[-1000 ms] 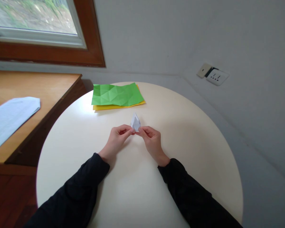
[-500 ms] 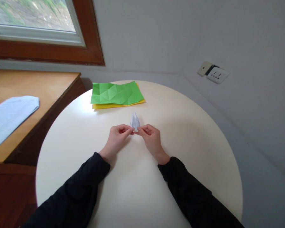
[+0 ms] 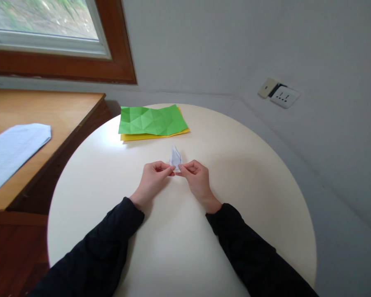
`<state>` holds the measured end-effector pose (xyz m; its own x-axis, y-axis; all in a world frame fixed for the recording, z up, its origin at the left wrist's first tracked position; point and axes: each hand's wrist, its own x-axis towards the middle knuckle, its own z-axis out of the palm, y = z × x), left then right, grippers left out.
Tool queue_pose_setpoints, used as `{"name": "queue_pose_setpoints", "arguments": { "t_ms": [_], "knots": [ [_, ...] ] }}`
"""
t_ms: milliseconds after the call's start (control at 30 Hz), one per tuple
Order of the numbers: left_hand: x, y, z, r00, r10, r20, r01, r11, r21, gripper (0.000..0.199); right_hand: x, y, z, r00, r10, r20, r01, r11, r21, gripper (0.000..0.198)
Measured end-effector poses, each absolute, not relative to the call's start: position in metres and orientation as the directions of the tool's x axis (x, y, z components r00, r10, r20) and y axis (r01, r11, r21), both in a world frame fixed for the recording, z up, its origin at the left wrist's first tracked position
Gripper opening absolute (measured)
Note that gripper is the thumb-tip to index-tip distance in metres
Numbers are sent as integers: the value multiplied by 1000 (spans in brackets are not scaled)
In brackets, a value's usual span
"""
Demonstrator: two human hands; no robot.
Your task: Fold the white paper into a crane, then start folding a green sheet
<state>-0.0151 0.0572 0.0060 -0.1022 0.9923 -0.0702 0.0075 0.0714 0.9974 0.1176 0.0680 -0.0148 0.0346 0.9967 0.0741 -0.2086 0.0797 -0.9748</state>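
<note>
A small folded piece of white paper (image 3: 175, 157) stands up, pointed at the top, near the middle of the round table. My left hand (image 3: 156, 175) pinches its lower left edge between thumb and fingers. On the other side, my right hand (image 3: 196, 176) has the lower right edge in a like pinch. The two thumbs almost meet in front of the paper, and the fingertips partly cover its base. Beyond it lies a creased green paper sheet (image 3: 151, 121) on top of a yellow sheet (image 3: 142, 137), touching neither hand.
The white round table (image 3: 253, 198) reaches close to the walls. At left is a wooden desk (image 3: 64, 108) with a folded whitish paper (image 3: 18, 150) on it. A wall socket (image 3: 285, 97) is at the right, and a wood-framed window (image 3: 120, 45) at upper left.
The tip of the folded paper looks slightly more split and narrower than before. Both hands keep the same pinch; the whole view has shifted very slightly.
</note>
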Motion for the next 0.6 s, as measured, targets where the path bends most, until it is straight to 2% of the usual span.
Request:
{"name": "queue_pose_setpoints", "arguments": {
  "t_ms": [600],
  "knots": [
    [-15,58,6,-28,991,-131,-178,124,976,46,117,68,-15,27,997,75,-215,79,-973,37]
  ]
}}
